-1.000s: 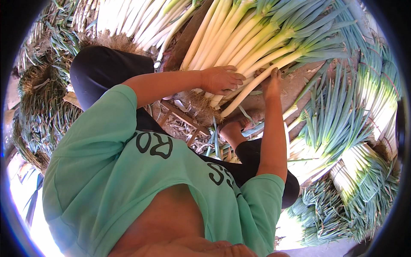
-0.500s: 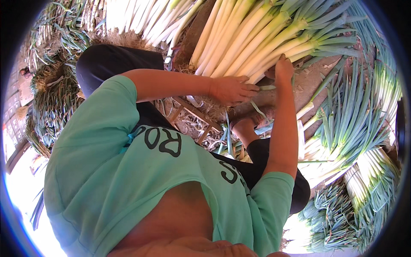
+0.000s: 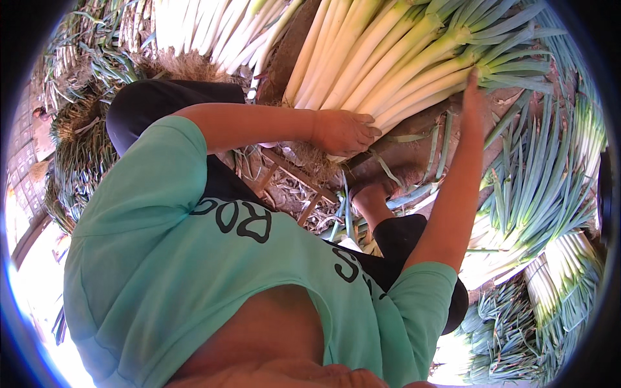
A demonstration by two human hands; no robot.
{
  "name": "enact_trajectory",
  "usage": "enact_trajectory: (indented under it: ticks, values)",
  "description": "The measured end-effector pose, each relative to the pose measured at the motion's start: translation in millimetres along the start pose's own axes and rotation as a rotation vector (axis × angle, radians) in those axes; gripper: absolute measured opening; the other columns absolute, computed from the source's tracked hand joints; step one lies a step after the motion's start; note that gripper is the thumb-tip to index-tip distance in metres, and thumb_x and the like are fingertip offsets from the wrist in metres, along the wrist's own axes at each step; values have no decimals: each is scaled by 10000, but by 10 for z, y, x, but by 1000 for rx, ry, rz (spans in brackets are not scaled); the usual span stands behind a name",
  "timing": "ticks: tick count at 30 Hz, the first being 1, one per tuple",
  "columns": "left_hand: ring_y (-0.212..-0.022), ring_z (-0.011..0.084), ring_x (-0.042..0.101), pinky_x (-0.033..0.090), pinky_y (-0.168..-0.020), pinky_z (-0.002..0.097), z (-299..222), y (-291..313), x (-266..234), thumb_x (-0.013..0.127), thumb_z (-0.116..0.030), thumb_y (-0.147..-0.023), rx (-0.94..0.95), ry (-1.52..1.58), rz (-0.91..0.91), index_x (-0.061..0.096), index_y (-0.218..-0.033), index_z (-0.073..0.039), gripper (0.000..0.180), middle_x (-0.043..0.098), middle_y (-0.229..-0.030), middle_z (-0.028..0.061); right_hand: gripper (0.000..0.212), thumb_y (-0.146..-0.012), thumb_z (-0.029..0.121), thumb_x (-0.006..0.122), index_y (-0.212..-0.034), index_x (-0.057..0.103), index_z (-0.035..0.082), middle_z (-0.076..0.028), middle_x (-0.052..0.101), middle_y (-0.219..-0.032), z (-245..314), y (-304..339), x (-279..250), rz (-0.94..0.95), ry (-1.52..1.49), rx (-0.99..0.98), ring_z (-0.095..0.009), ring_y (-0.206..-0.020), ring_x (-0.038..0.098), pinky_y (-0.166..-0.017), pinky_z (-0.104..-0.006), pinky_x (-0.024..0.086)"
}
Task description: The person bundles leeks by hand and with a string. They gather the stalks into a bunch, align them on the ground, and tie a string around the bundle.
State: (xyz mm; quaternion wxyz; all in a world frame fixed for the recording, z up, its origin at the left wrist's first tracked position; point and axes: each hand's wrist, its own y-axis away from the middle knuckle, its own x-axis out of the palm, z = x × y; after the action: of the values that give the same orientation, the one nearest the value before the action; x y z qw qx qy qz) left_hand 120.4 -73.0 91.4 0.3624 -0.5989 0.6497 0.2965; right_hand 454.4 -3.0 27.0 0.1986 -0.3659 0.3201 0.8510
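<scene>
A pile of thick leeks [image 3: 381, 58] lies in front of me, white stalks toward me and green leaves to the upper right. My left hand [image 3: 346, 132] is closed around the root end of the nearest leek, and a bit of white stalk and roots shows below the palm. Farther right, my right hand [image 3: 473, 97] is at the same leek where its stalk turns to leaves. That hand is smeared, and its fingers are mostly hidden. Thin peeled strips [image 3: 443, 145] hang or lie between my two hands.
More leek bundles [image 3: 530, 187] lie to the right, with another white-stalked heap [image 3: 220, 32] at the upper left. Dark, rooty bundles [image 3: 84, 155] stack at the left. Below my hands are a small wooden frame [image 3: 294, 171], scattered peelings and my foot [image 3: 372, 204].
My right hand has moved up and right along the leek, from mid-stalk to its leafy part. My left hand has shifted slightly left and stays at the root end. More loose strips show between them.
</scene>
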Motion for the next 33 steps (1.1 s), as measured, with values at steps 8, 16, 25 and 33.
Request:
enact_trajectory:
  ticks: [8, 16, 25, 33]
  values:
    - [-1233, 317, 411, 295, -989, 459, 43, -20, 60, 539, -209, -777, 11, 22, -2, 598, -893, -17, 232, 582, -1023, 137, 749, -855, 574, 497, -1348, 382, 22, -115, 478, -1307, 67, -22, -127, 213, -923, 114, -291, -1153, 478, -968, -393, 351]
    - [-1270, 292, 377, 243, -1059, 459, -14, 105, 22, 514, -232, -794, -45, -4, 30, 574, -1007, 20, 335, 521, -1206, 138, 792, -769, 632, 536, -1144, 545, -66, -228, 577, -1118, 898, -10, -168, -160, -73, -101, -342, -1060, 526, -920, -392, 373]
    - [-1236, 301, 402, 277, -1032, 443, -24, -60, 120, 501, -230, -800, -98, -125, -1, 573, -1045, 20, 357, 554, -1148, 134, 819, -751, 611, 577, -1153, 520, -100, -273, 537, -1167, 368, -313, -27, -16, -333, -203, -366, -1113, 507, -940, -403, 376]
    - [-1213, 264, 416, 282, -1023, 428, -70, -99, 6, 511, -203, -822, -111, -110, 38, 619, -883, -34, 209, 583, -1057, 96, 789, -701, 320, 769, -1291, 390, -43, -175, 511, -1215, 28, 1452, -129, 379, -551, -197, -261, -1089, 516, -952, -350, 391]
